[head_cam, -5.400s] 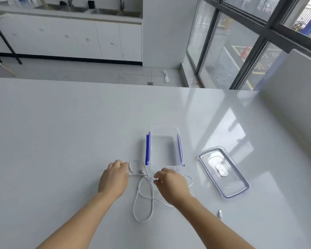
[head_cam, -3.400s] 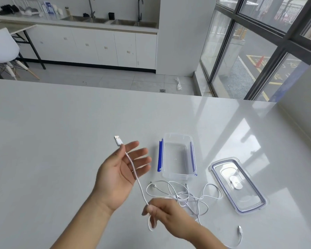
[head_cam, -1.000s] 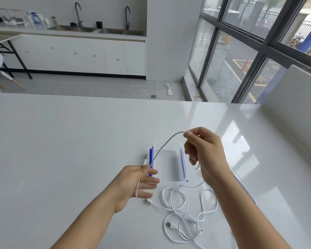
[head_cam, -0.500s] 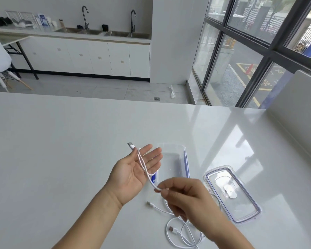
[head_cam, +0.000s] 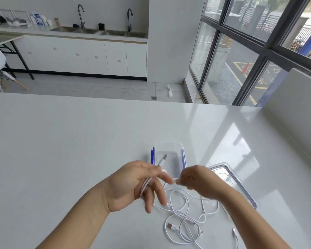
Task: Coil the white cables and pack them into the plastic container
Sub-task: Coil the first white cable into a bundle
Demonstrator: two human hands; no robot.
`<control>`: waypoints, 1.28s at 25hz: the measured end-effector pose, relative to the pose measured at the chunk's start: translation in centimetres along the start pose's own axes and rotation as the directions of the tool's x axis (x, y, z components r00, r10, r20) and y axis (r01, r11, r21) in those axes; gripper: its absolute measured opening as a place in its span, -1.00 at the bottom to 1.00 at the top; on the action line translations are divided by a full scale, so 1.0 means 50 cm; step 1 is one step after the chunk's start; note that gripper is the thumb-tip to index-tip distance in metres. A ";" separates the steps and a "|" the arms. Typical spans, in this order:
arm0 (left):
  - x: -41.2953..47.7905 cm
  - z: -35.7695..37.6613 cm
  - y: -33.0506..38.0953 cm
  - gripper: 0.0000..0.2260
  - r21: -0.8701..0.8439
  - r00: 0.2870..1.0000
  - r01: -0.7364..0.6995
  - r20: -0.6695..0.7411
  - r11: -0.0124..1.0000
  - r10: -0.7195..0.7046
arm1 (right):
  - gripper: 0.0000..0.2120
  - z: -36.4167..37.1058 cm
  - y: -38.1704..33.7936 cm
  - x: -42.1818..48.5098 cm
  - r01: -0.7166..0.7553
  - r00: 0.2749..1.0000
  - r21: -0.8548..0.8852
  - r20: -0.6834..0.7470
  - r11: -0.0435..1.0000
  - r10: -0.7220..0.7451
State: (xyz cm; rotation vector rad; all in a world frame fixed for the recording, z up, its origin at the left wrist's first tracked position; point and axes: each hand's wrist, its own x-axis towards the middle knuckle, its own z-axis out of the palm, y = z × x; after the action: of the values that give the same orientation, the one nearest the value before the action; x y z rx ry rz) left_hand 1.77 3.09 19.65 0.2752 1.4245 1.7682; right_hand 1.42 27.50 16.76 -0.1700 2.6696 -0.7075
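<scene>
- A white cable (head_cam: 145, 184) runs in loops across the palm and between the fingers of the left hand (head_cam: 133, 184), its plug end (head_cam: 162, 159) sticking up past the fingertips in front of the plastic container (head_cam: 169, 146).
- The left hand's grip is loose, fingers spread and pointing down with the strands passing through them.
- The right hand (head_cam: 197, 180) is held just beside the left, above the table (head_cam: 61, 141); its grip is pressed together, pinching the same cable at the fingertips.
- More white cables (head_cam: 183, 223) lie in a loose tangle on the table below both hands, a USB plug (head_cam: 171, 226) showing among the loops and another connector (head_cam: 234, 232) near the right forearm.
- The clear container with blue side clasps stands open on the table beyond the hands.
- Its transparent lid (head_cam: 241, 184) rests flat to the right, partly hidden by the right hand.
- Beyond the table: a counter with sinks (head_cam: 97, 31), white cabinets and tall windows (head_cam: 258, 42).
</scene>
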 end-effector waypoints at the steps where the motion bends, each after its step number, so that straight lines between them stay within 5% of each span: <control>1: 0.000 0.004 -0.006 -0.65 0.144 0.998 0.064 0.012 0.988 -0.066 | -0.74 -0.026 -0.010 0.005 0.016 0.999 0.028 -0.033 0.999 -0.015; 5: 0.020 0.027 -0.029 -0.67 0.418 0.966 0.227 -0.213 0.880 -0.148 | -0.76 -0.096 -0.093 0.002 0.118 0.978 0.217 -0.195 0.969 -0.075; 9: 0.032 0.028 -0.036 -0.67 0.000 0.941 -0.046 -0.336 0.999 0.043 | -0.83 -0.061 -0.143 -0.044 0.131 0.914 0.144 -0.401 0.981 -0.063; 14: 0.017 0.021 -0.026 -0.60 -0.614 0.947 -0.310 -0.265 0.726 0.181 | -0.90 0.039 -0.141 -0.096 0.283 0.837 0.328 -0.543 0.901 -0.066; 17: 0.012 0.015 -0.011 -0.55 -0.689 0.933 -0.360 -0.252 0.629 0.258 | -0.89 0.102 -0.128 -0.106 0.371 0.839 0.368 -0.526 0.853 -0.138; 20: 0.012 0.014 0.005 -0.55 -0.688 0.914 -0.404 -0.266 0.603 0.308 | -0.84 0.150 -0.089 -0.097 0.309 0.913 0.457 -0.387 0.834 -0.127; 23: 0.008 0.019 0.012 -0.50 -0.656 0.931 -0.357 -0.189 0.665 0.313 | -0.83 0.160 -0.045 -0.072 0.165 0.985 0.483 -0.118 0.860 -0.123; 26: 0.004 0.027 0.010 -0.38 -0.561 0.969 -0.205 -0.004 0.802 0.245 | -0.70 0.107 -0.019 -0.039 0.088 0.993 0.236 0.056 0.968 -0.104; 29: 0.002 0.029 0.010 -0.17 -0.167 0.988 -0.008 0.148 0.986 0.033 | -0.67 0.024 -0.020 -0.007 0.066 0.995 -0.007 -0.068 0.998 -0.066; 32: 0.009 0.038 0.002 -0.04 0.250 0.985 0.129 0.076 0.960 -0.152 | -0.73 -0.050 -0.060 0.001 0.120 0.975 0.022 -0.189 0.993 -0.114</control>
State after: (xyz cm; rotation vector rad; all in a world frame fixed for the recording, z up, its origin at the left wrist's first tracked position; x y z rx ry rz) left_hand 2.64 4.75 20.24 0.3730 1.5546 1.4470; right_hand 0.47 26.05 20.25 -0.2658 2.8430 -0.8431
